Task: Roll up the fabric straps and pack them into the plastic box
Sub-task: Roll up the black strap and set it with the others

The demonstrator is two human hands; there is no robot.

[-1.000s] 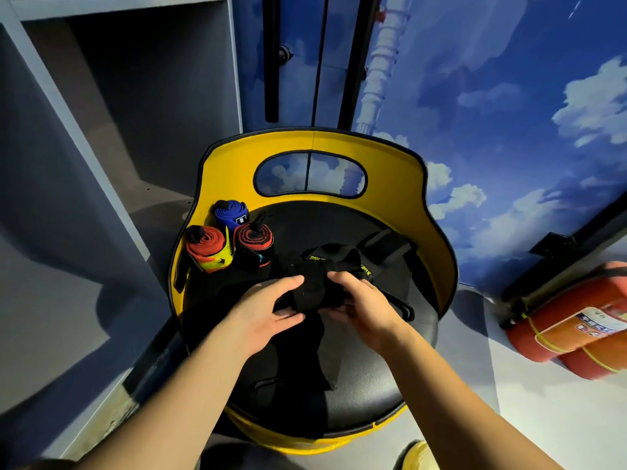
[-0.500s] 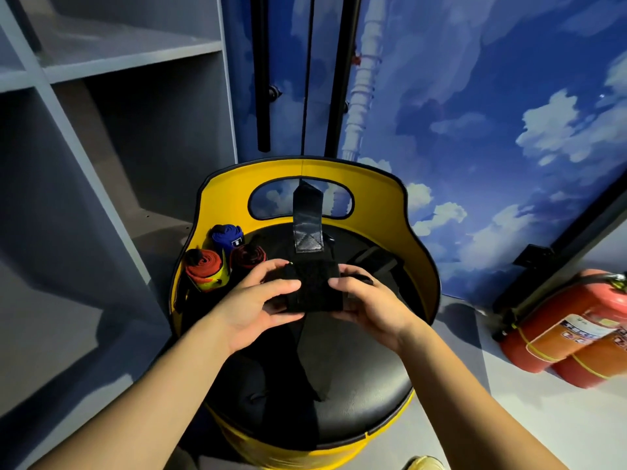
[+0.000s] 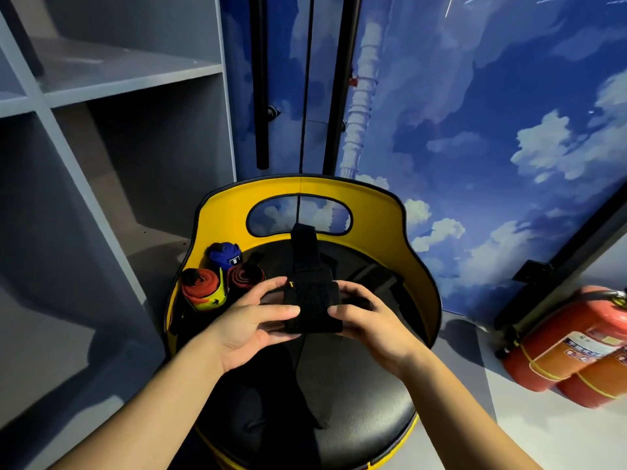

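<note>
A black fabric strap [image 3: 312,307] is partly rolled into a thick bundle above the black seat of a yellow-backed stool [image 3: 420,262]. My left hand [image 3: 252,320] grips the roll's left end and my right hand [image 3: 369,320] grips its right end. The strap's free end [image 3: 304,247] sticks up behind the roll, and a loose tail [image 3: 310,378] hangs down to the seat. Three rolled straps lie at the seat's back left: a blue one [image 3: 224,255], a red-and-yellow one [image 3: 203,289] and a red-and-black one [image 3: 245,275]. No plastic box is in view.
Grey shelving [image 3: 112,83] stands to the left of the stool. Two red fire extinguishers [image 3: 573,347] lie on the floor at the right. A blue sky-painted wall [image 3: 475,113] with black vertical bars [image 3: 261,79] rises behind. More black straps [image 3: 373,276] lie on the seat.
The roll has grown thicker between my hands and lifted off the seat; the strap's free end now stands up behind it. The camera has tilted upward.
</note>
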